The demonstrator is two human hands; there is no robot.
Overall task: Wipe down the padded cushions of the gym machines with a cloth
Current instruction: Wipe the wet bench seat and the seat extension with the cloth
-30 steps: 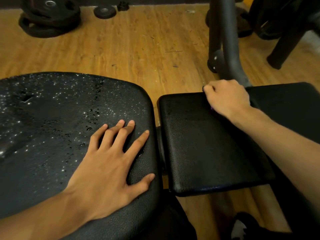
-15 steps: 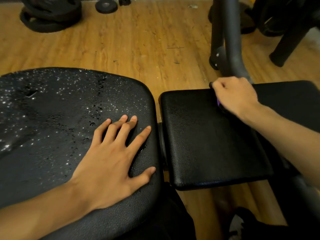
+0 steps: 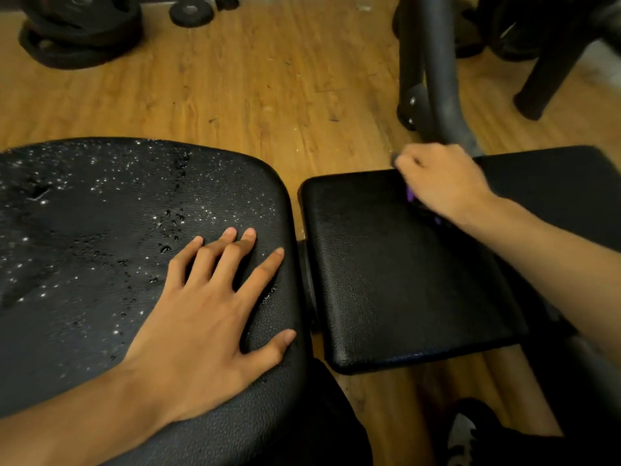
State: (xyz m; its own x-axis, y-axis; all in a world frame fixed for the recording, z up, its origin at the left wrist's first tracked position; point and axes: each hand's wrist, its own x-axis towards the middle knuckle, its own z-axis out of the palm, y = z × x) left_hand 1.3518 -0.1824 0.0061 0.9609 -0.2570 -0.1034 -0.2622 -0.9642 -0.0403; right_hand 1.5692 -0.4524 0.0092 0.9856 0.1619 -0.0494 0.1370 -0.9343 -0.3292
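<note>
The left hand point(image 3: 201, 327) lies flat, palm down, with fingers straight and spread, on the near right part of the large black cushion point(image 3: 84, 247); it holds nothing. The right hand point(image 3: 440, 183) is curled, knuckles up, at the far edge of the smaller black cushion point(image 3: 396, 280). It grips the cloth point(image 3: 410, 194), of which only small purple patches show below the palm; the rest is hidden under the hand. The two hands are well apart, one on each cushion. The large cushion is covered with water droplets, densest across its far and left areas. The smaller cushion sits just beside it, separated by a narrow gap, and its surface looks evenly dark with no distinct droplets. A further black pad point(image 3: 554, 183) lies behind the right forearm. A grey frame tube point(image 3: 440, 68) rises just beyond the right hand. Under the equipment is a wooden floor point(image 3: 268, 79). A stack of black weight plates point(image 3: 80, 31) rests on it at far left, with a smaller plate point(image 3: 191, 11) near it.
</note>
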